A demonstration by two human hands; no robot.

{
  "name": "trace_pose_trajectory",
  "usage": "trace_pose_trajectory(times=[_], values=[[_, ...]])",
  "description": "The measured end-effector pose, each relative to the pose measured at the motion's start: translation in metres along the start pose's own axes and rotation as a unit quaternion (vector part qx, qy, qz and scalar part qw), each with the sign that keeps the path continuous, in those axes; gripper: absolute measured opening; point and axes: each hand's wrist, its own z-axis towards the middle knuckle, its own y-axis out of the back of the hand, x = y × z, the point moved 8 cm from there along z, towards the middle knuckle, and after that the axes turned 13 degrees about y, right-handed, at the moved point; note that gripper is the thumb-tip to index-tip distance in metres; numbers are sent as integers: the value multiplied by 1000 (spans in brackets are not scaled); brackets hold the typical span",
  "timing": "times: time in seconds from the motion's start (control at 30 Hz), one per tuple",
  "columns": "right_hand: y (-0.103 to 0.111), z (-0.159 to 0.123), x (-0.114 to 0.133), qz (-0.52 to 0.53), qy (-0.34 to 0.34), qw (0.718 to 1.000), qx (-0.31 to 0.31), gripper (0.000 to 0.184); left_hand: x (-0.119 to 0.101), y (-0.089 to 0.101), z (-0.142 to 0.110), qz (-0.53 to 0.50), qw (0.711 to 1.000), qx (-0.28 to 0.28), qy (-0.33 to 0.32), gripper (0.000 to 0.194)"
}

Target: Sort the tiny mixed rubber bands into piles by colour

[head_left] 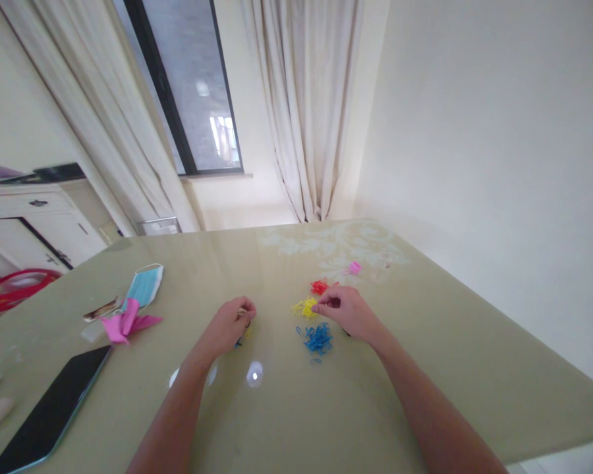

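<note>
A pile of small blue rubber bands lies on the table between my hands, with a few loose loops at its edge. Behind it are a yellow pile of rubber bands and a red pile. My right hand is over the yellow pile's right side, thumb and fingers pinched together; anything between the tips is too small to make out. To the left, my left hand is closed with fingertips together, above a few blue and yellow bits mostly hidden beneath it. What it grips is unclear.
A small pink item lies toward the back. On the left are a blue face mask, a folded pink paper shape and a dark tablet. The glossy table runs along the right wall.
</note>
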Motion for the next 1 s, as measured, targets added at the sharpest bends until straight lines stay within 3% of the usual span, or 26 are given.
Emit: trace_pose_trajectory(times=[0.2,0.47,0.7,1.0], values=[[-23,1,7,20,7,1000,-1,24,-5,4,0,-87,995,-41,7,19],[-28,0,24,34,42,998,-26,22,-29,-40,-20,-301,946,111,45,48],[-28,-1,37,57,75,995,-19,16,-38,-63,-31,-319,931,174,42,39],[-28,-1,38,66,81,994,-26,6,-42,-66,-34,-319,927,193,28,34]])
